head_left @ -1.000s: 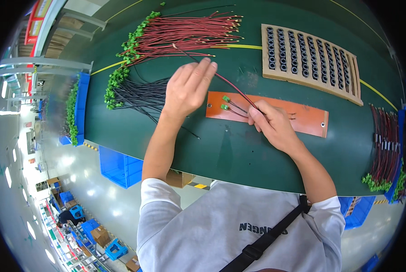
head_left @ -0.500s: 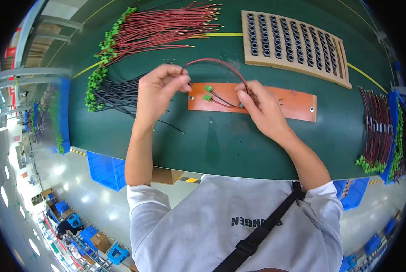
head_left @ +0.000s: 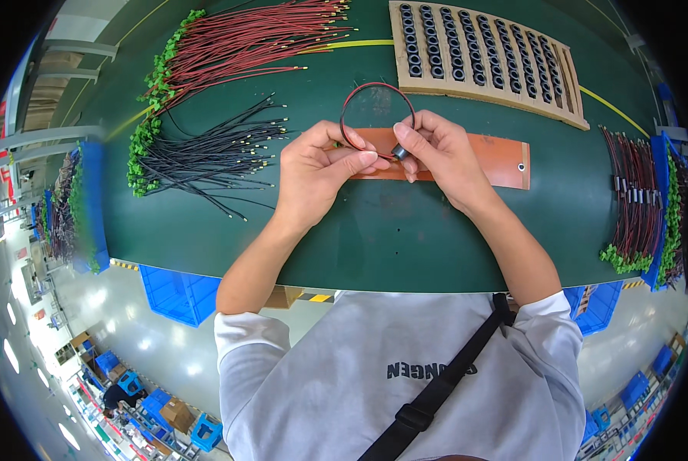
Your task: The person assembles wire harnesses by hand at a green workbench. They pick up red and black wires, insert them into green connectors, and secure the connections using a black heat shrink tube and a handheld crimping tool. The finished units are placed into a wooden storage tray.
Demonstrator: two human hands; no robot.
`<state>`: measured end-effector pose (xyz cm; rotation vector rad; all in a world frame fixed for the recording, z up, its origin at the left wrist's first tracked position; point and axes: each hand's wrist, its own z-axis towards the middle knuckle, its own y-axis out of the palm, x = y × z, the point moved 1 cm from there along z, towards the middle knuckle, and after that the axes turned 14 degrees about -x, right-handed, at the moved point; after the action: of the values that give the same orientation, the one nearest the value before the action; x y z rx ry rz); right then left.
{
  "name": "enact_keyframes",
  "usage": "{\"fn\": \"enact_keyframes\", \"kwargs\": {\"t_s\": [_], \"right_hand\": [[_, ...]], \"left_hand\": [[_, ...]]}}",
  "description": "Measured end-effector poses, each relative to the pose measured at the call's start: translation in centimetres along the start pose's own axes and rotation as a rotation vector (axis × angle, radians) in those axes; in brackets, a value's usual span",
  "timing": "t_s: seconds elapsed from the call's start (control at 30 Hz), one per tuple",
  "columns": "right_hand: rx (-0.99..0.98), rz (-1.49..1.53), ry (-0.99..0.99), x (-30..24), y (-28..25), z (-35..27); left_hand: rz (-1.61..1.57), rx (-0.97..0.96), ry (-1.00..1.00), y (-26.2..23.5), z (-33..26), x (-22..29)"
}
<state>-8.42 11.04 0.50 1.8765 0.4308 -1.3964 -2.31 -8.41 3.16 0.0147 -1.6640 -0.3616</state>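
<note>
Above the orange board [head_left: 499,163], a red-and-black wire pair [head_left: 376,84] forms a round loop between my hands. A small dark ring core [head_left: 398,152] sits at the bottom of the loop, with the wires running to it. My right hand [head_left: 445,154] is closed, thumb and fingers pinching the ring core and the wires beside it. My left hand [head_left: 317,169] pinches the wires just left of the ring. The green connectors on the wires are hidden, apparently behind my left fingers.
Red wires [head_left: 244,46] and black wires [head_left: 198,157] with green connectors lie fanned out at the left. A wooden tray [head_left: 482,94] holding rows of dark rings stands at the far right. Finished-looking wire bundles [head_left: 636,200] hang near a blue bin wall [head_left: 659,223] at right.
My left hand has moved right and down, close to my right hand. The wire arc has become a closed loop at the ring core, and the green connectors have gone out of sight.
</note>
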Motion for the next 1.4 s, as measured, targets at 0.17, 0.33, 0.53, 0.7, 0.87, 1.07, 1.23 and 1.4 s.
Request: {"fn": "enact_keyframes", "kwargs": {"t_s": [0.17, 0.33, 0.53, 0.7, 0.87, 1.07, 1.23, 1.4], "right_hand": [[-0.011, -0.019, -0.003, 0.1, -0.2, 0.0], [0.036, 0.029, -0.013, 0.0, 0.1, 0.1], [0.037, 0.042, -0.001, 0.2, -0.1, 0.0], [0.063, 0.035, -0.038, 0.3, 1.2, -0.5], [0.108, 0.169, -0.103, 1.1, 0.9, -1.3], [0.139, -0.696, -0.273, -0.4, 1.0, -2.8], [0.298, -1.362, -0.624, -1.1, -0.4, -2.9], [0.391, -1.028, -0.441, -3.7, -4.1, -6.0]], "left_hand": [[-0.017, -0.005, 0.081, -0.1, 0.0, -0.4], [-0.004, -0.021, 0.194, 0.0, -0.1, -1.4], [0.806, -0.111, 0.481, -0.5, -0.4, -1.4], [0.777, -0.038, 0.564, 0.9, 0.5, -2.4], [0.695, -0.008, 0.607, 0.8, 0.7, -3.3], [0.86, -0.005, 0.442, 2.1, 0.3, -1.7], [1.089, -0.041, 0.326, 2.1, 0.9, -1.8], [1.044, -0.199, 0.231, 2.8, 2.3, -0.4]]}}
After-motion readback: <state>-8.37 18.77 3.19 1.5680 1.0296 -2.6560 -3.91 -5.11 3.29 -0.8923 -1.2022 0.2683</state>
